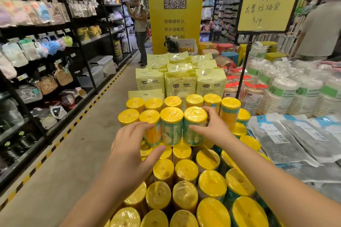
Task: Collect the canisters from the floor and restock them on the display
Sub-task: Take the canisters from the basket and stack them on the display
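Plastic-wrapped cylindrical canisters with yellow tops and green-and-yellow labels (pixel 186 170) are standing packed in rows at bottom centre, filling the display. Grey shop floor (pixel 83 143) is running past black shelving racks (pixel 86 64) at left. Mid-frame, my right hand (pixel 212 129) is gripping one raised canister (pixel 193 116); my left hand (pixel 129 145), fingers spread, is touching another upper canister (pixel 149 117).

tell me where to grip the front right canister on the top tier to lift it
Grip the canister round its cylindrical side wall, from the right: it stands upright, its left side touches the neighbouring canister, and the right hand wraps its free right side.
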### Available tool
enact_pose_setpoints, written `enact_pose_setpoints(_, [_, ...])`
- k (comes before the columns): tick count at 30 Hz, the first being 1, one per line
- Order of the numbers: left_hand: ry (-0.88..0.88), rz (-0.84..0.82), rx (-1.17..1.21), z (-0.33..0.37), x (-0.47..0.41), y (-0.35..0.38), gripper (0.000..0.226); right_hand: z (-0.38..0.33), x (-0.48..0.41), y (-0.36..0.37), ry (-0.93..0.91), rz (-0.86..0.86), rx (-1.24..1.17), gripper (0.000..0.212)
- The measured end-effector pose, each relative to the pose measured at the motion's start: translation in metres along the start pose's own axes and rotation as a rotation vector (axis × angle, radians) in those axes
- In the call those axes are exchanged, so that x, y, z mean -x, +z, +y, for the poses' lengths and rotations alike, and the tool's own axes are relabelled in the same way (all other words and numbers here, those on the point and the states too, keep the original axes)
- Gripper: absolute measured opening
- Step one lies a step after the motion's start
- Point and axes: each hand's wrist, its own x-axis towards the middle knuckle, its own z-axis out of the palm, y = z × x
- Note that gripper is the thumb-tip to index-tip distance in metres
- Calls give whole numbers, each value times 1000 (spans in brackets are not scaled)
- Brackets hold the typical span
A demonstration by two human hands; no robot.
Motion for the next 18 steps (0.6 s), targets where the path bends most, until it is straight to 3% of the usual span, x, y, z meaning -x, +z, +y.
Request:
enact_pose_setpoints(7, [-31,-55,-20,10,12,-11,65,-21,45,-25,-153,15,278,100])
enact_pose_setpoints(12, [-22,-110,-98,31,39,-19,65,-52,127,-44,-354,-99,484,86])
enact_pose_setpoints(18, [17,-211,-306,52,95,-38,64,-77,229,-46,-466,-176,651,72])
